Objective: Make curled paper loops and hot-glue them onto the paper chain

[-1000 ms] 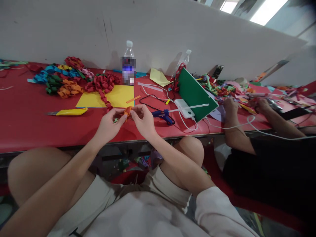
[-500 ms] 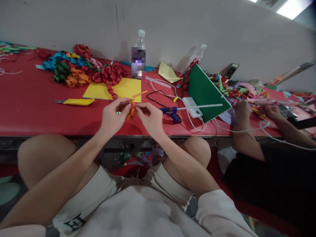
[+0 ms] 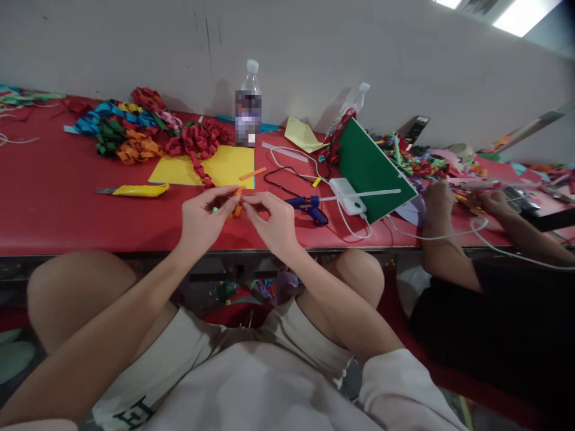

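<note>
Between my two hands is a small orange paper strip (image 3: 238, 209), bent and partly hidden by the fingers. My left hand (image 3: 203, 216) pinches it from one side. My right hand (image 3: 272, 220) pinches it from the other, and the fingertips of both hands meet. A loose orange strip (image 3: 253, 173) lies just beyond them on a yellow sheet (image 3: 229, 164), and a red paper chain (image 3: 197, 143) runs down over that sheet toward my left hand. Beside my right hand rests a blue glue gun (image 3: 309, 208) with a clear glue stick in its back.
A yellow-handled knife (image 3: 141, 190) lies left on the red table (image 3: 54, 209). Colourful paper chains (image 3: 121, 129), a bottle (image 3: 248, 114), a white power bank (image 3: 348, 196) with cables and a leaning green board (image 3: 371, 170) stand farther back. At right, another person's hands (image 3: 439, 200) work among paper scraps.
My fingertips have drawn closer together around the orange strip, and my right hand has shifted slightly left and down. The camera view has tilted a little.
</note>
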Available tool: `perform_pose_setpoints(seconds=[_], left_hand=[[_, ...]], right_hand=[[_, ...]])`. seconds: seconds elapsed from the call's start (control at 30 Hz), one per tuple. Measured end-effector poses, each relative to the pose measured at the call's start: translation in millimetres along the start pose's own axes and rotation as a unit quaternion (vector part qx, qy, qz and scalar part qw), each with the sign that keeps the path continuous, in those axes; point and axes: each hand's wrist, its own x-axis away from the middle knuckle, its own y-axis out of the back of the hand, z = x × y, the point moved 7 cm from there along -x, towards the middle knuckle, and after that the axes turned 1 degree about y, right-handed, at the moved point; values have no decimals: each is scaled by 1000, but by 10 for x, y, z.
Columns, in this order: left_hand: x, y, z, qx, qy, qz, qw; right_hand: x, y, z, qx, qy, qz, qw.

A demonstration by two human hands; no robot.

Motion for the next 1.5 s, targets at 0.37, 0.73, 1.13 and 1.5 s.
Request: perform_pose_setpoints(seconds=[0.37,0.73,1.13,1.5], left_hand=[[-134,89,19,114,20,-36,993],[-214,136,-44,274,88,18,957],[-180,89,-33,303,93,45,947],[-159,112,30,241,35,98,965]], right_hand=[[110,497,163,254,6,126,959],[252,1407,-896,455,-213,154,851],[187,980,-943,292,-212,180,915],[380,813,132,91,8,42,995]])
